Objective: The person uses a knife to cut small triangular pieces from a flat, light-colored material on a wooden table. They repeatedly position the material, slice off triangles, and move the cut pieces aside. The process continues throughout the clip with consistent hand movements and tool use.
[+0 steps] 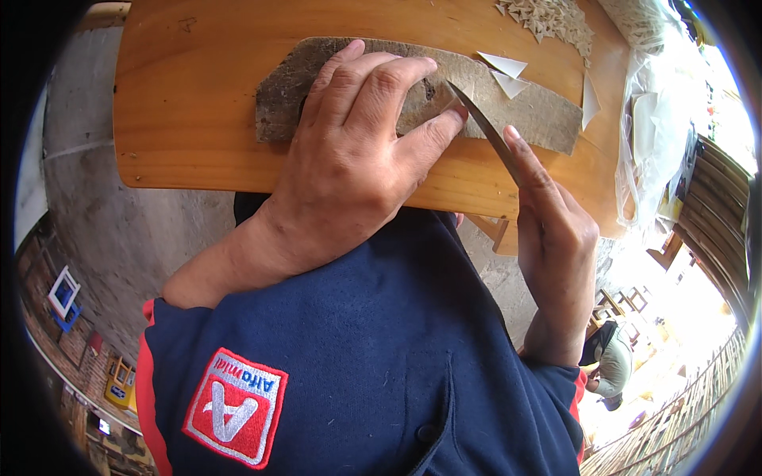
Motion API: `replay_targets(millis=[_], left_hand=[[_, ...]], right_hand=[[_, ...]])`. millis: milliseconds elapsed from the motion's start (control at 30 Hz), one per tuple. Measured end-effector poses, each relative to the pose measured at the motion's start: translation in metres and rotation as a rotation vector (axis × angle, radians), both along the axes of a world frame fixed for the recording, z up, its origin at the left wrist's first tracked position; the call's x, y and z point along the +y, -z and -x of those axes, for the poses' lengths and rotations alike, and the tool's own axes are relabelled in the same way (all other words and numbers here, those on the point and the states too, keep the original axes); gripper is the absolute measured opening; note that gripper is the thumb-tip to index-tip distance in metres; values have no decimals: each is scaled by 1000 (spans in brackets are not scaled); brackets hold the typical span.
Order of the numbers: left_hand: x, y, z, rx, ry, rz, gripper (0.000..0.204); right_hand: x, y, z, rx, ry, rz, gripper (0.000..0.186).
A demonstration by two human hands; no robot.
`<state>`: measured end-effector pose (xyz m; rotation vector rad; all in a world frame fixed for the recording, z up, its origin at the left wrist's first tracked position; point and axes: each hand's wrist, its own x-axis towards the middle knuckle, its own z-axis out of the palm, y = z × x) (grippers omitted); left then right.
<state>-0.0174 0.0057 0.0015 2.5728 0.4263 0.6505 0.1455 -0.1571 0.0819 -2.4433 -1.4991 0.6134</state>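
Knife (486, 125) in your right hand (556, 226): the hand is closed round its near end, so you cannot see the handle, and one digit stretches up beside the blade, probably to guide it and govern the pressure. The dark, curved blade slants over the wooden board (548, 119), its tip close to your left thumb. Your left hand (349, 155) is spread, fingers bent and tips on the board, thumb set apart, seemingly to steady the board from above; whether a thin piece is pinned beneath the fingers cannot be told. That board lies along the near side of the counter (186, 103), likely to bring the work within easy reach and to spare the varnished top from the edge. Two white triangular pieces (508, 84) rest at the board's far right, out of the fingers' way, and a narrow pale sliver (590, 101) sits just past its end. Farther across, small pale bits (548, 20) are heaped, apparently to leave you working room, near a clear plastic bag (635, 151) at the counter's right.
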Motion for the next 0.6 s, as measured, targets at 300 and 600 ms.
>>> replay_targets(millis=[300,600], left_hand=[[0,1,-1,-14,-5,5,46],[0,0,1,18,-18,-36,46]], right_hand=[[-2,8,2,-84,-53,-47,74],[-11,13,6,-122,-59,-66,81]])
